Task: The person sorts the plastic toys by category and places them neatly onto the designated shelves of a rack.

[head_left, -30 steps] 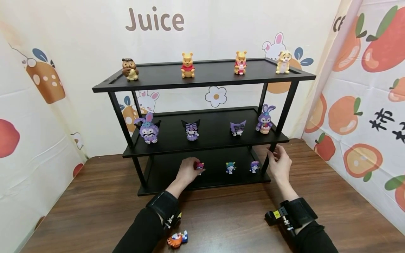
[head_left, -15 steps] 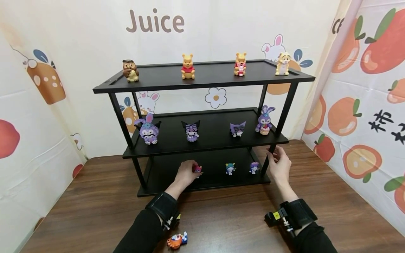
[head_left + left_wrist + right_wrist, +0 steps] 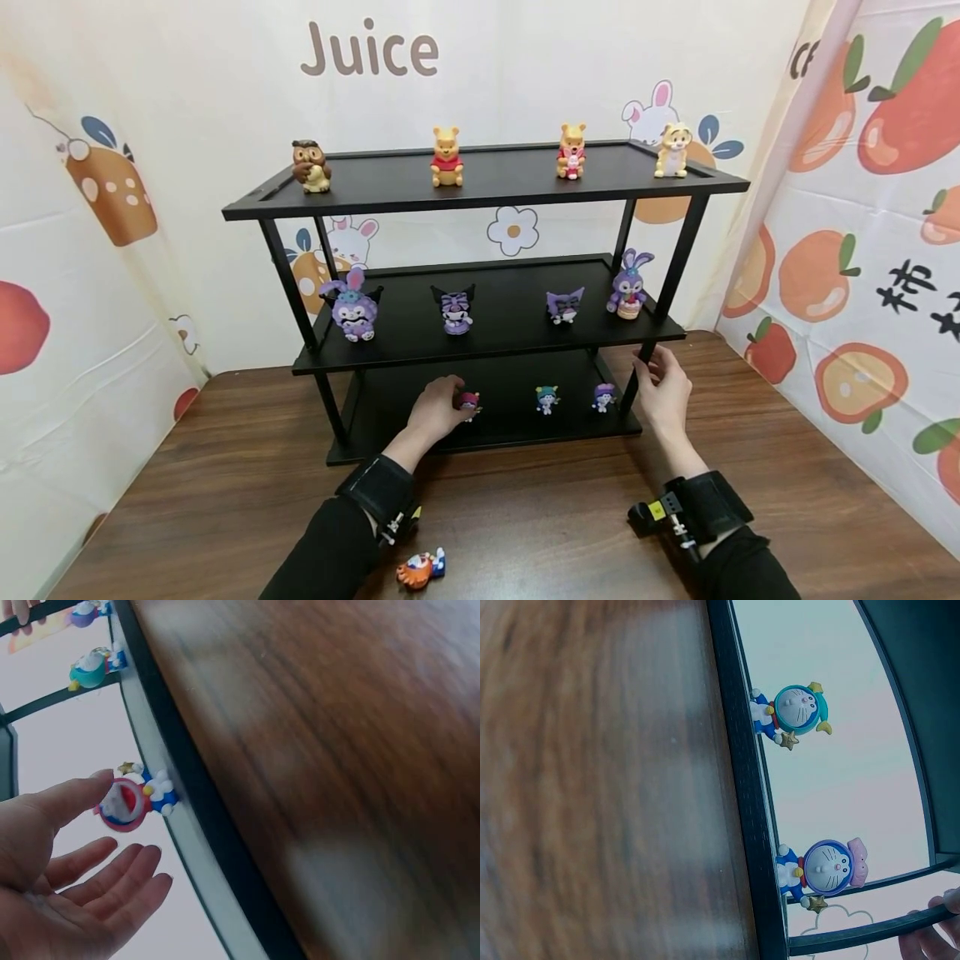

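Note:
On the bottom shelf (image 3: 510,408) of a black three-tier rack stands a small figurine with a pink-red hood (image 3: 469,403). My left hand (image 3: 437,412) is just left of it. In the left wrist view the thumb tip lies right at the hooded figurine's head (image 3: 122,804), while the loosely extended fingers (image 3: 135,881) are apart from it. My right hand (image 3: 663,387) pinches the rack's front right post (image 3: 643,365), and its fingertips show around that post in the right wrist view. A teal-hooded figurine (image 3: 796,709) and a purple-hatted one (image 3: 828,867) stand farther right on that shelf.
Several purple figurines, including a rabbit (image 3: 627,285), line the middle shelf (image 3: 502,329). An owl (image 3: 311,167) and yellow bear figures (image 3: 447,157) stand on top. An orange-and-blue figurine (image 3: 421,570) lies on the wooden table (image 3: 540,517) near the left forearm.
The pink-red-hooded figurine, earlier held in my left fingers, has come down a little toward the shelf's front. My left hand has loosened and drawn slightly left. The right hand stays on the post.

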